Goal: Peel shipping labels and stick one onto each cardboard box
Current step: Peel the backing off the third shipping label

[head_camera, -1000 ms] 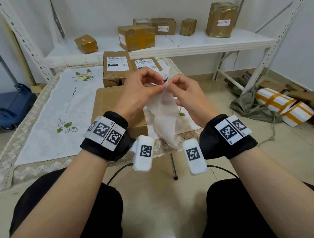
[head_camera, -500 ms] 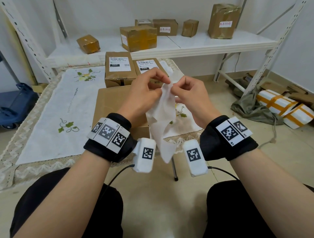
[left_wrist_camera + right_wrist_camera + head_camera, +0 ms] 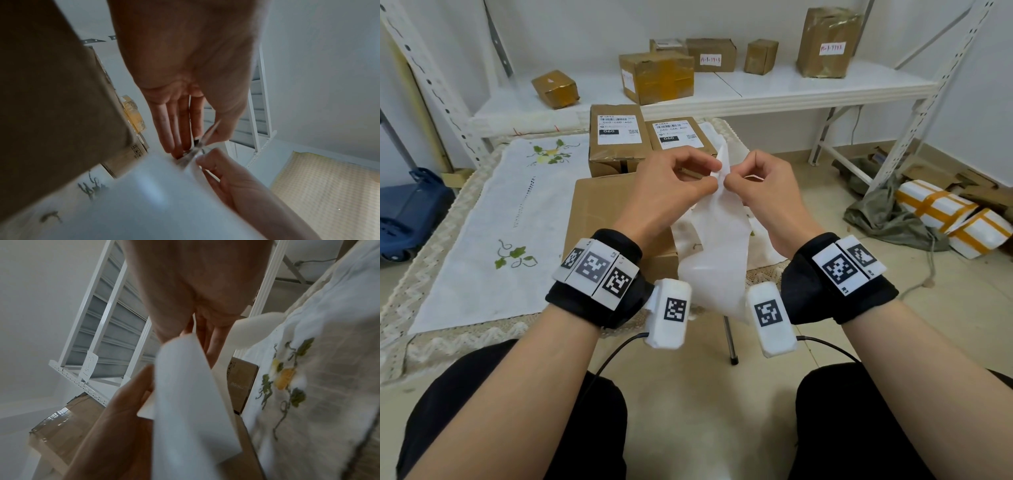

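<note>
Both hands hold a white label sheet (image 3: 717, 260) up in front of me, above the table's near right edge. My left hand (image 3: 681, 181) and my right hand (image 3: 756, 185) pinch its top corner together, fingertips almost touching. The sheet hangs down between my wrists and fills the lower part of the left wrist view (image 3: 154, 194) and the middle of the right wrist view (image 3: 191, 402). Under my left wrist lies a plain brown cardboard box (image 3: 599, 212). Behind it stand two labelled boxes, one on the left (image 3: 616, 137) and one on the right (image 3: 678, 135).
An embroidered white cloth (image 3: 493, 226) covers the table. A white shelf (image 3: 791, 89) behind it carries several brown boxes. At right on the floor lie a grey-green bag (image 3: 887, 219) and white parcels with orange tape (image 3: 945, 212). A blue cart (image 3: 407, 212) stands at left.
Both hands stayed pinched on the sheet's top corner and moved slightly closer together. The hanging sheet swung and curled a little. The boxes have not moved.
</note>
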Action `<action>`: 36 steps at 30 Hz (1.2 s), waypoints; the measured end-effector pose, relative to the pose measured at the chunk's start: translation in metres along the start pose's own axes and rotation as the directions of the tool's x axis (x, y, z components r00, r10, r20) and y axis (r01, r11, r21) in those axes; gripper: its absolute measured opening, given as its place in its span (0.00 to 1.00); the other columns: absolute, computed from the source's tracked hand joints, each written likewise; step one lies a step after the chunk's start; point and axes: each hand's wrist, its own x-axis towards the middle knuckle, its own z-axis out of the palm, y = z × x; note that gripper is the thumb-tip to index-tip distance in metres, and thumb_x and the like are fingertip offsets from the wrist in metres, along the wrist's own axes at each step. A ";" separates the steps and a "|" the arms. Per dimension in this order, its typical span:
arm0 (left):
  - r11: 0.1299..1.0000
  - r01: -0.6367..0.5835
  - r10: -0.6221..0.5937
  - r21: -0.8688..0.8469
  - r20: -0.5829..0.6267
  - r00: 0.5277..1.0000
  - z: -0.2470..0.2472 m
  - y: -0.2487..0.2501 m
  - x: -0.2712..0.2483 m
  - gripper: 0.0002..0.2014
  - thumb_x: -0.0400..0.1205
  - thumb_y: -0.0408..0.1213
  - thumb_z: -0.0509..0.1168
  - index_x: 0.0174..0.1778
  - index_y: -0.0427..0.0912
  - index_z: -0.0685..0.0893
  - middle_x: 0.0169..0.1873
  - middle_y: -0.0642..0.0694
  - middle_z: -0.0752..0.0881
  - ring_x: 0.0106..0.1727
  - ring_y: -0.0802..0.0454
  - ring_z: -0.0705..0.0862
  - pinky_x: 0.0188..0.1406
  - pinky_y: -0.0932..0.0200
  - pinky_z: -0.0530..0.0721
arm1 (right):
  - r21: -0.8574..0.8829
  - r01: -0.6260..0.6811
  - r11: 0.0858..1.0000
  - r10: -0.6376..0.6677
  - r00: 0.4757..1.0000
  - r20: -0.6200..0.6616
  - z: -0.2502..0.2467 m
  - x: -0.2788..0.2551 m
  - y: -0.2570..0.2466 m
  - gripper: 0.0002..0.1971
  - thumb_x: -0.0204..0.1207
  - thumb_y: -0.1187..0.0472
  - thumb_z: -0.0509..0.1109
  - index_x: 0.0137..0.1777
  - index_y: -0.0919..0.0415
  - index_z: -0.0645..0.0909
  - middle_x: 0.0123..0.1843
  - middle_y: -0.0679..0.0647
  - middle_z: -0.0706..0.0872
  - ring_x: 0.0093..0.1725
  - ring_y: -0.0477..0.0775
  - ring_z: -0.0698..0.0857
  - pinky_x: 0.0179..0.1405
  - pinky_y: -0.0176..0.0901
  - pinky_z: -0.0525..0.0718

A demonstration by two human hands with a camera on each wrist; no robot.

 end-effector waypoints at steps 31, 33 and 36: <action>1.000 0.029 -0.029 -0.002 -0.113 0.993 0.005 -0.001 0.001 0.12 0.76 0.33 0.80 0.53 0.40 0.88 0.44 0.53 0.88 0.45 0.60 0.87 0.51 0.59 0.90 | 0.254 -0.023 0.967 -0.004 0.994 0.107 0.001 -0.004 -0.007 0.12 0.80 0.75 0.73 0.51 0.60 0.74 0.42 0.55 0.83 0.39 0.49 0.89 0.42 0.41 0.87; 0.999 0.032 -0.032 -0.005 -0.091 0.995 0.006 -0.001 0.001 0.12 0.76 0.30 0.79 0.54 0.40 0.88 0.45 0.52 0.89 0.45 0.60 0.87 0.52 0.58 0.91 | 0.229 -0.027 0.973 0.004 0.995 0.099 0.002 -0.004 -0.007 0.14 0.78 0.76 0.73 0.52 0.60 0.74 0.45 0.55 0.82 0.40 0.51 0.88 0.43 0.43 0.88; 1.000 0.027 -0.027 -0.004 -0.051 0.998 0.007 0.000 0.000 0.11 0.77 0.28 0.77 0.53 0.39 0.86 0.47 0.47 0.89 0.46 0.53 0.89 0.52 0.53 0.92 | 0.198 -0.034 0.980 0.018 0.996 0.083 0.005 -0.005 -0.009 0.15 0.77 0.78 0.71 0.53 0.59 0.73 0.48 0.55 0.82 0.40 0.50 0.88 0.38 0.38 0.86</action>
